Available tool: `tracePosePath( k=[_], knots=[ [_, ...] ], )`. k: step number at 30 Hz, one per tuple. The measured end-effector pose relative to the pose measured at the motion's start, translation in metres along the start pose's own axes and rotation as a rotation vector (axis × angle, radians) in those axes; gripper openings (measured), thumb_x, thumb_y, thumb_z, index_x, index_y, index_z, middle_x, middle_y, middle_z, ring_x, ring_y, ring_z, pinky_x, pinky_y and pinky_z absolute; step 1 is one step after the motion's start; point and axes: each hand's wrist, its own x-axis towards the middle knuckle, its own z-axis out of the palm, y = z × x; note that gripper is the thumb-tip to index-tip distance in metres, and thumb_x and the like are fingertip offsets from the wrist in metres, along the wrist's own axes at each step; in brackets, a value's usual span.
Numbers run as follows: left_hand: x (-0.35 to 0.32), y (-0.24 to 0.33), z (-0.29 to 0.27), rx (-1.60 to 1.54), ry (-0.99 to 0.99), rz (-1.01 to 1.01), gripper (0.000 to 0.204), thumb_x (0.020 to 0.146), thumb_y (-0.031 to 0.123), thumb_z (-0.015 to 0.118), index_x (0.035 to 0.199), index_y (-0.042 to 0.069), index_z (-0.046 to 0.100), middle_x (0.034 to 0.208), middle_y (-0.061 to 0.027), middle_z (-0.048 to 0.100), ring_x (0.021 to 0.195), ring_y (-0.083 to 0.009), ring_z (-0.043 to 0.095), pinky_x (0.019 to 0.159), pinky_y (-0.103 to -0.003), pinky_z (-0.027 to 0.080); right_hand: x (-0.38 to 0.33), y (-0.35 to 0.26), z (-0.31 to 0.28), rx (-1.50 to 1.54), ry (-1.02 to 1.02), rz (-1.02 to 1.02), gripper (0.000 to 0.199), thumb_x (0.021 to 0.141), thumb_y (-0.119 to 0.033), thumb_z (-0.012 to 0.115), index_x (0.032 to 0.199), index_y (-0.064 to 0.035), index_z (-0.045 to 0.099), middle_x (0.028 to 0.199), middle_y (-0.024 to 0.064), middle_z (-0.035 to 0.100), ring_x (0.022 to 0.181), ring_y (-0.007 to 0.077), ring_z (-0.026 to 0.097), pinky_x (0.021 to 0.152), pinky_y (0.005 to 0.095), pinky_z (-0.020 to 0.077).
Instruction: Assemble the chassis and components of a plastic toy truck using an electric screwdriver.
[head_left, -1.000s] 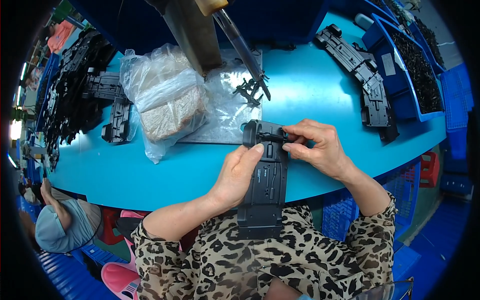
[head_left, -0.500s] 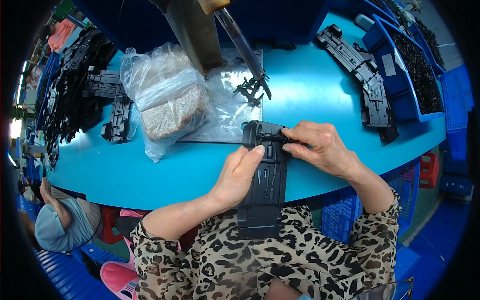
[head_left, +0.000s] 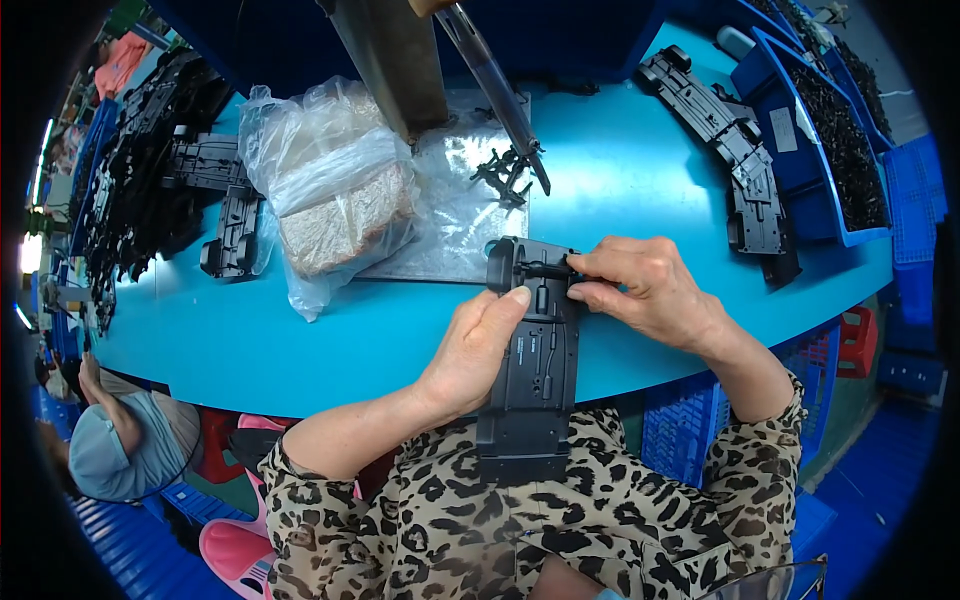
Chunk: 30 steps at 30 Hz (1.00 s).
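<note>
At the far left edge, another person (head_left: 120,440) in a grey-blue top is sitting below the table level, well apart from the work. Above, a heap of black plastic parts (head_left: 140,150) is lying along the left end of the blue table (head_left: 330,340), with one long black part (head_left: 232,232) sitting loose at its near side. Just right of it, a clear plastic bag (head_left: 330,190) holding a brownish block is resting on the table, touching a flat sheet of clear film (head_left: 450,210).

Near the middle, the person's left hand (head_left: 478,345) is gripping the left side of a long black plastic chassis part (head_left: 535,360), the thumb lying on its top face and the other fingers wrapped under, out of sight. The part is lying over the near edge of the table, its far end on the table and its near end hanging over the lap in leopard-print clothing. Above it, a metal rod-like tool (head_left: 495,85) is slanting down to a small black branching piece (head_left: 505,175) on the film.

The right hand (head_left: 650,290) is pinching at the far right corner of the chassis part, thumb and forefinger closed together on a small black piece there.

Further right, more long black parts (head_left: 730,150) are lying in a row, beside a blue bin (head_left: 800,170) filled with small dark pieces.
</note>
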Motion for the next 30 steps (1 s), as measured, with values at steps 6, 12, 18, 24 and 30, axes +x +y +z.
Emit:
tracePosePath(
  k=[6, 12, 18, 24, 30],
  knots=[
    [0.004, -0.008, -0.01, 0.128, 0.051, -0.009, 0.032, 0.087, 0.024, 0.037, 0.096, -0.005, 0.049, 0.08, -0.0082, 0.056, 0.063, -0.0113, 0.056, 0.057, -0.024, 0.049, 0.0, 0.0, 0.004, -0.107, 0.017, -0.078, 0.021, 0.069, -0.004, 0.063, 0.087, 0.004, 0.057, 0.065, 0.0115, 0.053, 0.049, 0.0206, 0.052, 0.041, 0.0282, 0.0401],
    [0.005, -0.013, -0.013, 0.179, 0.046, 0.016, 0.031, 0.087, 0.023, 0.037, 0.094, -0.004, 0.05, 0.079, -0.0078, 0.057, 0.064, -0.0108, 0.056, 0.058, -0.023, 0.049, -0.001, -0.009, 0.009, -0.313, 0.052, -0.15, 0.016, 0.069, -0.006, 0.06, 0.082, 0.0026, 0.056, 0.063, 0.0098, 0.051, 0.051, 0.0236, 0.053, 0.045, 0.0327, 0.0428],
    [0.006, -0.011, 0.0, 0.121, 0.128, 0.112, 0.03, 0.087, 0.023, 0.04, 0.069, 0.001, 0.049, 0.06, 0.004, 0.041, 0.054, -0.0021, 0.034, 0.044, -0.02, 0.03, 0.0, -0.007, 0.017, -0.294, 0.193, -0.192, 0.024, 0.065, -0.002, 0.06, 0.088, 0.0037, 0.055, 0.074, 0.0111, 0.05, 0.066, 0.024, 0.053, 0.056, 0.0334, 0.043],
    [0.004, -0.014, -0.002, 0.216, 0.006, 0.228, 0.024, 0.086, 0.02, 0.04, 0.096, -0.001, 0.048, 0.073, 0.0027, 0.044, 0.062, -0.0023, 0.037, 0.05, -0.02, 0.034, -0.003, -0.016, 0.022, -0.411, 0.193, -0.251, 0.026, 0.064, -0.004, 0.061, 0.088, 0.0027, 0.055, 0.076, 0.0122, 0.049, 0.065, 0.023, 0.05, 0.054, 0.0324, 0.0397],
    [-0.002, -0.002, 0.001, 0.564, -0.062, 0.231, 0.03, 0.084, 0.015, 0.042, 0.112, 0.001, 0.04, 0.094, -0.0024, 0.048, 0.084, -0.0061, 0.044, 0.071, -0.022, 0.039, -0.002, -0.026, 0.022, -0.466, 0.179, -0.106, 0.028, 0.065, -0.008, 0.066, 0.089, 0.0014, 0.057, 0.069, 0.0096, 0.052, 0.056, 0.0209, 0.051, 0.049, 0.0299, 0.04]
  ],
)
